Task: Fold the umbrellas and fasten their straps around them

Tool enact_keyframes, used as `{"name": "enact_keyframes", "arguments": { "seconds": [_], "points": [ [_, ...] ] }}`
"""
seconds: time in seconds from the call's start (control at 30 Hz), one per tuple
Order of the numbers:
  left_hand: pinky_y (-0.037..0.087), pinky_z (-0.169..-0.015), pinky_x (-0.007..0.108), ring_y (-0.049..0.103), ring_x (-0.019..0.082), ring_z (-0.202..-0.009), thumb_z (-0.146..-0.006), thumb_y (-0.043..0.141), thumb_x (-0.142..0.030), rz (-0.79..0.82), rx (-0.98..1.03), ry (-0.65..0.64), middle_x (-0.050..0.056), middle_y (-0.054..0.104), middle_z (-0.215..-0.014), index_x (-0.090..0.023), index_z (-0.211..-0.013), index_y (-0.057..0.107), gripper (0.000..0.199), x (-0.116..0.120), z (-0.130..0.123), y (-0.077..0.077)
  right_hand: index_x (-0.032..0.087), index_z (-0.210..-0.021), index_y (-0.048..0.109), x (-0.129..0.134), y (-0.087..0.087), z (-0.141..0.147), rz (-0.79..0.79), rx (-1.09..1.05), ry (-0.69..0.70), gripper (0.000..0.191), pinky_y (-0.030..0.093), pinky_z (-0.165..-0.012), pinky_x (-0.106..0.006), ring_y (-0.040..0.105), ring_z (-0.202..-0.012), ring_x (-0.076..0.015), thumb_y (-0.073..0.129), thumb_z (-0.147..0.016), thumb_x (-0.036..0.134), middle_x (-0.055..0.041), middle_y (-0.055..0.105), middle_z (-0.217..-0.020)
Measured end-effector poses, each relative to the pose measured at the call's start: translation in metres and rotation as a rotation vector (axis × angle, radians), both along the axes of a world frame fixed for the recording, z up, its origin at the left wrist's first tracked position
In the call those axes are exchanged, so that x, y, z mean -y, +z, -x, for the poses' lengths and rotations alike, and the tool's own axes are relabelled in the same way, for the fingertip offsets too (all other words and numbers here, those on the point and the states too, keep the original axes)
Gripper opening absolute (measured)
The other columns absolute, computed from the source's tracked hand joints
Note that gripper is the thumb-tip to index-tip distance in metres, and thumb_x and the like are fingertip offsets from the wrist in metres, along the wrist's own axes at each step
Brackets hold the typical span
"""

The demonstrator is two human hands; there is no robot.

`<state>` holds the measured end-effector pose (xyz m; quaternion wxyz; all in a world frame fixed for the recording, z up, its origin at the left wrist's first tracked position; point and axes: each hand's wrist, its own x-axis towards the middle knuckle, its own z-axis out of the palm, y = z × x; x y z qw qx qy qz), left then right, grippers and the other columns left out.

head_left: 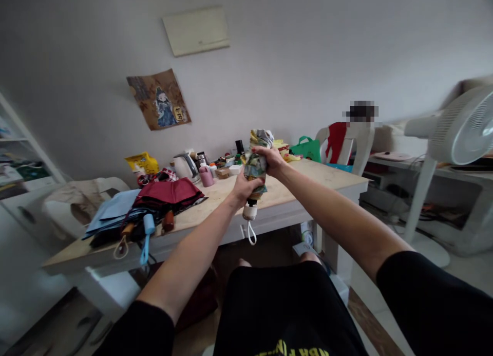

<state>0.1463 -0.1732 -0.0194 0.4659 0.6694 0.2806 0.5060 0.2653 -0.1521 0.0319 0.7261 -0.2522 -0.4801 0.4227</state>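
Observation:
In front of me, above the table's near edge, I hold a folded umbrella with patterned yellow, grey and green cloth. It points upward, its white handle at the bottom with a white wrist loop hanging from it. My left hand is wrapped round the lower cloth just above the handle. Higher up, my right hand grips the cloth from the right side. The palm sides of both hands are hidden by the cloth and fingers.
Folded umbrellas, including a dark red one and a light blue one, lie on the table at left. Behind them stand a kettle and a pink bottle. A white fan stands at right; a person sits beyond a chair.

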Motion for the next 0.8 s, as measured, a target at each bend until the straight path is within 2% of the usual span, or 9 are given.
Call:
{"name": "enact_keyframes", "arguments": {
  "seconds": [0.07,0.13,0.27,0.37,0.5,0.57,0.6,0.67,0.8],
  "points": [
    [0.046,-0.057,0.026,0.051,0.009,-0.053,-0.052,0.07,-0.029,0.128,0.053,-0.198,-0.002,0.058,-0.068,-0.018,-0.081,0.055,0.035,-0.002,-0.003,0.009,0.018,-0.079,0.056,0.003,0.009,-0.012,0.039,0.041,0.138,0.023,0.057,-0.068,-0.035,0.062,-0.061,-0.0166,0.068,-0.061,0.026,-0.0002,0.066,-0.068],
    [0.046,-0.054,0.027,0.051,0.01,-0.052,-0.051,0.068,-0.035,0.154,0.021,-0.266,0.001,0.06,-0.068,-0.016,-0.08,0.057,0.036,-0.004,-0.009,0.016,0.018,-0.073,0.057,0.005,0.015,-0.021,0.056,0.052,0.168,0.019,0.057,-0.063,-0.034,0.061,-0.058,-0.0173,0.068,-0.061,0.026,-0.0021,0.067,-0.065],
    [0.048,-0.058,0.029,0.058,0.014,-0.059,-0.05,0.07,-0.031,0.122,-0.01,-0.265,0.004,0.064,-0.072,-0.015,-0.08,0.059,0.036,-0.014,-0.025,0.023,0.017,-0.07,0.059,0.0,0.017,-0.03,0.009,0.0,-0.01,0.019,0.053,-0.058,-0.027,0.057,-0.054,-0.0131,0.069,-0.055,0.02,0.002,0.064,-0.062],
    [0.046,-0.063,0.028,0.057,0.014,-0.063,-0.049,0.073,-0.022,0.035,0.022,-0.149,0.002,0.063,-0.073,-0.018,-0.083,0.056,0.038,-0.025,-0.035,0.019,0.017,-0.072,0.061,-0.014,0.014,-0.029,-0.009,-0.027,-0.198,0.023,0.052,-0.061,-0.025,0.058,-0.057,-0.0123,0.069,-0.05,0.018,0.0031,0.065,-0.066],
    [0.041,-0.068,0.029,0.059,0.019,-0.074,-0.047,0.077,-0.014,-0.158,-0.112,0.232,0.001,0.063,-0.079,-0.023,-0.096,0.052,0.055,-0.043,-0.041,0.007,0.019,-0.08,0.061,-0.041,0.007,-0.019,0.038,-0.016,-0.446,0.032,0.052,-0.069,-0.029,0.062,-0.07,-0.0168,0.068,-0.049,0.019,0.0003,0.068,-0.077],
    [0.039,-0.069,0.03,0.059,0.022,-0.076,-0.048,0.076,-0.014,-0.187,-0.188,0.376,0.002,0.063,-0.079,-0.024,-0.099,0.051,0.058,-0.054,-0.039,0.001,0.02,-0.085,0.06,-0.055,0.003,-0.011,0.067,0.014,-0.522,0.038,0.052,-0.072,-0.029,0.063,-0.077,-0.0188,0.067,-0.049,0.019,-0.0008,0.069,-0.081],
    [0.038,-0.069,0.03,0.059,0.022,-0.076,-0.048,0.075,-0.013,-0.151,-0.154,0.362,0.002,0.062,-0.078,-0.024,-0.099,0.051,0.058,-0.061,-0.036,-0.002,0.02,-0.086,0.059,-0.061,0.002,-0.007,0.081,0.041,-0.53,0.039,0.052,-0.072,-0.03,0.063,-0.078,-0.0194,0.067,-0.049,0.02,-0.0012,0.07,-0.082],
    [0.038,-0.067,0.028,0.056,0.019,-0.073,-0.047,0.071,-0.011,-0.031,0.018,0.209,0.0,0.06,-0.077,-0.024,-0.097,0.052,0.055,-0.073,-0.029,-0.005,0.019,-0.085,0.059,-0.071,0.002,0.001,0.106,0.116,-0.481,0.039,0.052,-0.069,-0.03,0.063,-0.075,-0.0198,0.071,-0.049,0.023,-0.0017,0.07,-0.079],
    [0.039,-0.058,0.026,0.05,0.013,-0.059,-0.048,0.069,-0.02,0.195,0.259,-0.198,-0.002,0.055,-0.067,-0.019,-0.087,0.054,0.041,-0.095,-0.003,-0.004,0.018,-0.082,0.063,-0.082,0.011,0.013,0.142,0.302,-0.196,0.037,0.054,-0.062,-0.032,0.064,-0.065,-0.0202,0.075,-0.05,0.034,-0.004,0.07,-0.072]
  ]
}}
